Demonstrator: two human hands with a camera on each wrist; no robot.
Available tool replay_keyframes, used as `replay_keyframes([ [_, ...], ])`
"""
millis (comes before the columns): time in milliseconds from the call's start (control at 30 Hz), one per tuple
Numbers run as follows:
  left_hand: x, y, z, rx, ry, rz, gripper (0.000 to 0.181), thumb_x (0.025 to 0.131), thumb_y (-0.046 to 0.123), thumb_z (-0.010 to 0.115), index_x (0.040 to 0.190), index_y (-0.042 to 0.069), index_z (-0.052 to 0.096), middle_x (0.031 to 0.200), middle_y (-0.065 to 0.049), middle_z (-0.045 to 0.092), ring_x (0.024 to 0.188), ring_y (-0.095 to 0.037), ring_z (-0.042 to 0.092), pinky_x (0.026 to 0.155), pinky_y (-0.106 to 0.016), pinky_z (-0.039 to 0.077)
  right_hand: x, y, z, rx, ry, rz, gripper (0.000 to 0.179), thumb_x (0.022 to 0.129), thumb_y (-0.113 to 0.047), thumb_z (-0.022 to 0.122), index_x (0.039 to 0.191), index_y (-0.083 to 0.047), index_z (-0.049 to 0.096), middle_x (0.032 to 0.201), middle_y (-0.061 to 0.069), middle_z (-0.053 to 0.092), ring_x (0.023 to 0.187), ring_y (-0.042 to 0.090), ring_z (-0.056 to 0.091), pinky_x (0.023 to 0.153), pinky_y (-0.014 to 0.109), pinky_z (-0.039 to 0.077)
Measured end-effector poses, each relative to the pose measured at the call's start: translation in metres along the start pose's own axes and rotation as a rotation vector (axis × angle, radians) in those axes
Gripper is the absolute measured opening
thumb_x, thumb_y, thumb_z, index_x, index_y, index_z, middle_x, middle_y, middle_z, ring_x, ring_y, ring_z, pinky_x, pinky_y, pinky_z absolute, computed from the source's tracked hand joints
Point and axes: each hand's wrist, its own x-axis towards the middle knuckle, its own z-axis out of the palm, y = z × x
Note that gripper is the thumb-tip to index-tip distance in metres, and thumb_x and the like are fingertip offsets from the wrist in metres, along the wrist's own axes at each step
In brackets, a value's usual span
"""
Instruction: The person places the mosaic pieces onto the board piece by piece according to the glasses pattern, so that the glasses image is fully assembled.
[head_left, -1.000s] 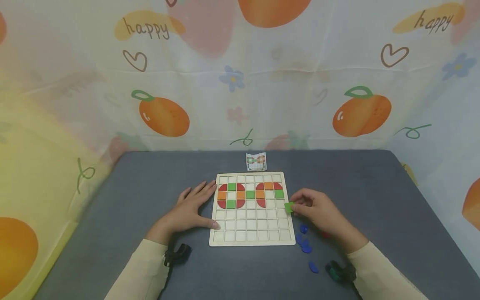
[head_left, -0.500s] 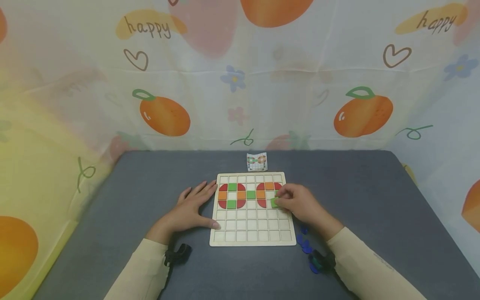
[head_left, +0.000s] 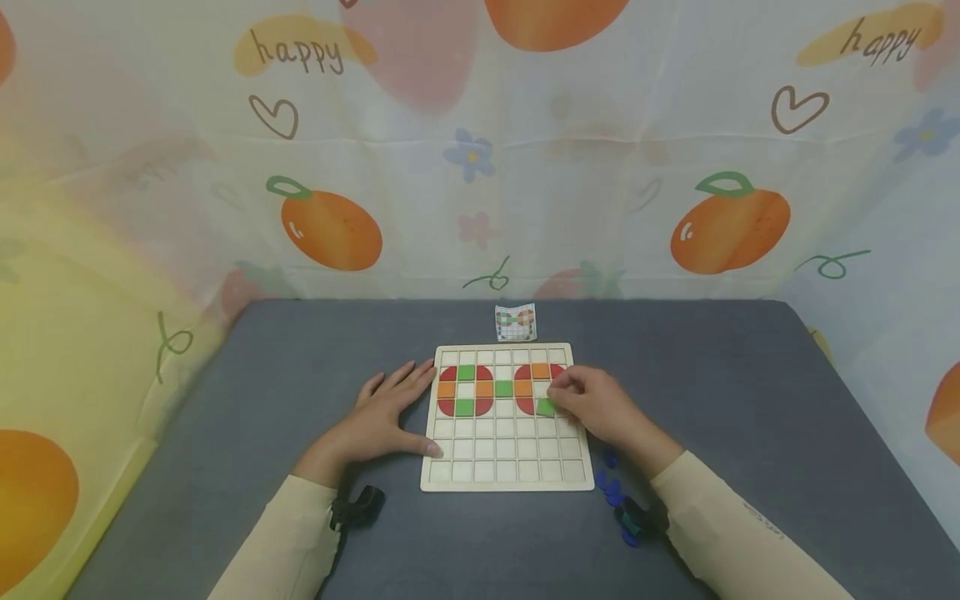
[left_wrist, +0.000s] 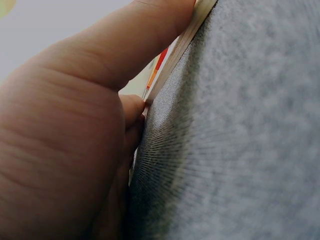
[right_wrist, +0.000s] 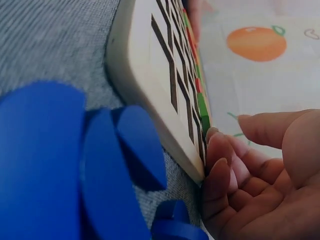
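A pale wooden grid board (head_left: 506,471) carries red, orange and green pieces in its upper rows. My left hand (head_left: 378,425) lies spread at its left side, fingertips at the edge and thumb on the lower left rim. Over the board's right side is my right hand (head_left: 603,412), its fingers loosely bent. A green square tile (head_left: 545,407) lies slightly askew in the grid just below those fingertips. From the right wrist, the thumb (right_wrist: 260,127) stands apart from the fingers, which are right by the green tile (right_wrist: 203,111). The right hand hides part of the board's pattern.
A small printed pattern card (head_left: 516,322) lies behind the board on the grey table (head_left: 300,350). Several blue pieces (head_left: 613,489) are scattered beside the board's lower right corner, partly under the right wrist camera (head_left: 641,518). A fruit-print cloth (head_left: 570,200) hangs behind the table.
My right hand has carried the green tile leftward from beyond the right edge onto the board, and the thumb and fingers have let go of it. The left hand stays in place.
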Motion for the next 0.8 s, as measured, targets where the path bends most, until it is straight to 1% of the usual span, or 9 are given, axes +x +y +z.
replay_keyframes([
  [167,0.000,0.001,0.000,-0.005,0.003,-0.001,0.132,0.074,0.070,0.092,0.175,0.016,0.027,0.180,0.002,0.020,0.166,-0.031,0.006,0.125,-0.065,-0.004,-0.001,0.002,-0.001,0.019,-0.013,-0.019,0.018,0.110,-0.018,0.069,0.115,-0.002,0.074,0.079,0.005,0.065,0.073,0.022,0.060,0.068,0.038,0.051],
  [400,0.001,0.001,0.000,-0.005,0.004,0.003,0.131,0.074,0.071,0.092,0.175,0.016,0.027,0.180,0.001,0.021,0.166,-0.031,0.006,0.125,-0.065,-0.003,-0.001,0.002,-0.003,0.037,-0.024,-0.026,0.019,0.110,-0.019,0.068,0.117,-0.002,0.074,0.086,0.006,0.068,0.075,0.023,0.061,0.070,0.038,0.051],
  [500,0.000,0.001,-0.001,-0.010,0.005,0.009,0.131,0.074,0.070,0.092,0.175,0.016,0.027,0.180,0.001,0.021,0.166,-0.031,0.007,0.125,-0.064,-0.003,-0.003,0.003,-0.006,0.062,-0.036,-0.044,0.023,0.110,-0.022,0.068,0.120,-0.002,0.073,0.093,0.008,0.070,0.079,0.024,0.063,0.074,0.039,0.053],
  [633,-0.001,0.001,-0.002,-0.021,0.002,0.020,0.131,0.075,0.069,0.092,0.175,0.015,0.027,0.180,0.001,0.021,0.166,-0.032,0.007,0.125,-0.064,-0.003,-0.009,0.005,-0.012,0.117,-0.078,-0.091,0.031,0.112,-0.027,0.065,0.126,0.001,0.070,0.102,0.012,0.071,0.088,0.028,0.064,0.080,0.041,0.055],
  [800,-0.001,0.001,-0.001,-0.019,0.004,0.025,0.130,0.075,0.069,0.092,0.174,0.015,0.027,0.180,0.001,0.021,0.166,-0.032,0.007,0.125,-0.065,-0.003,-0.018,0.009,-0.023,0.145,-0.098,-0.135,0.037,0.116,-0.031,0.058,0.128,0.002,0.067,0.107,0.016,0.069,0.094,0.031,0.065,0.085,0.045,0.056],
])
